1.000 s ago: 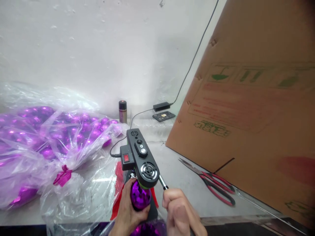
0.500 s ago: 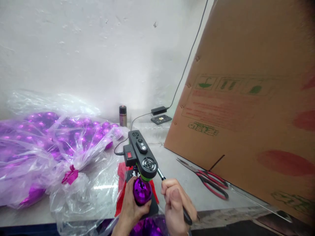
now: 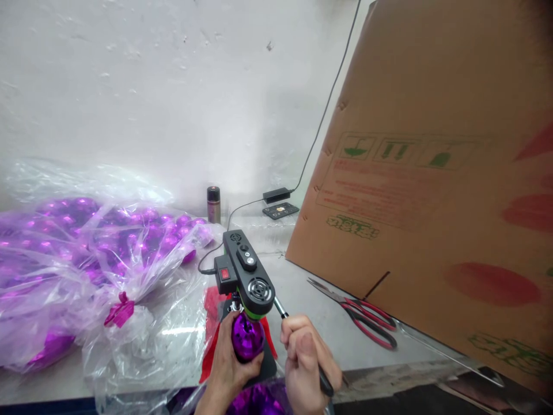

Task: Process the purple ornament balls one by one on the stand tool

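Bauble (image 3: pixel 246 340) — fingers (image 3: pixel 222 340) half-hiding it.

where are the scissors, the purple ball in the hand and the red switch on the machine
scissors (image 3: pixel 367 320), head view, on the red handles near the pivot
purple ball (image 3: pixel 245 341), head view, on its shiny front, held in the left hand (image 3: pixel 227 363)
red switch (image 3: pixel 224 273), head view, on the rocker face

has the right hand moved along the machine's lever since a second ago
Yes. The right hand has slid down the lever, away from the black machine head; more bare metal rod shows between them, and the black handle end pokes out below the grip.
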Demonstrator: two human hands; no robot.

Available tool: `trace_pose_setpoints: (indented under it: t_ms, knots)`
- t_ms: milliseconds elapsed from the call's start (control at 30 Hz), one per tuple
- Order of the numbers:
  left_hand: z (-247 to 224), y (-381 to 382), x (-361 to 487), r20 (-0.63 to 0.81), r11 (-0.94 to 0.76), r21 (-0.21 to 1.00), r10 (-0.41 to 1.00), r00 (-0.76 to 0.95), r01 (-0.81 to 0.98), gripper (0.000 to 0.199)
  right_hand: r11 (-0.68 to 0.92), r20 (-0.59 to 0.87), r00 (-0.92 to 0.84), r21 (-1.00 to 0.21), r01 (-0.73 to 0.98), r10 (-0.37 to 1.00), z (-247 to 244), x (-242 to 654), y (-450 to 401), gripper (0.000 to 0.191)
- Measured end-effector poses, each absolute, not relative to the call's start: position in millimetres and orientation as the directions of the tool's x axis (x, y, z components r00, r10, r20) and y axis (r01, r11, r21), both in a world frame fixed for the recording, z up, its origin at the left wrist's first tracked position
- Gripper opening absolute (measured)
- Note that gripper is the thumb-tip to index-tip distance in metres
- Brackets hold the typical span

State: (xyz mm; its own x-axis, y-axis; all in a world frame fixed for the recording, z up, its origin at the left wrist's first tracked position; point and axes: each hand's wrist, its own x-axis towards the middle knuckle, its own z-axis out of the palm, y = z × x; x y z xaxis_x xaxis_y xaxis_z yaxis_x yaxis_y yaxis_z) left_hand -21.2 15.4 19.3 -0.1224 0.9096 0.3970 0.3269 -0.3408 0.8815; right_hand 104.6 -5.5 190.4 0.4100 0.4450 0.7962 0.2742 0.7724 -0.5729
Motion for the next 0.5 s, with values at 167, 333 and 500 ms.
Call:
trace_pose_setpoints:
  t_ms: [167, 333, 500]
  knots:
    - [26.2, 11.9, -17.3, 0.390, -0.326, 0.883, 0.910, -0.140, 0.338, 0.081, 0.770, 0.791, 0.436, -0.573, 0.281, 0.430, 185.6, 96.2, -8.2, 0.059]
    - [31.5, 12.3, -14.9, 0.379, -0.326, 0.891, 0.918, -0.121, 0.316, 0.079, 0.767, 0.758, 0.474, -0.599, 0.232, 0.448, 213.5, 96.2, -3.7, 0.059]
    - [43.3, -12.5, -29.6, 0.303, -0.250, 0.914, 0.944, -0.129, 0.319, 0.081, 0.658, 0.689, 0.371, -0.717, 0.229, 0.622, 247.1, 103.7, -10.0, 0.063]
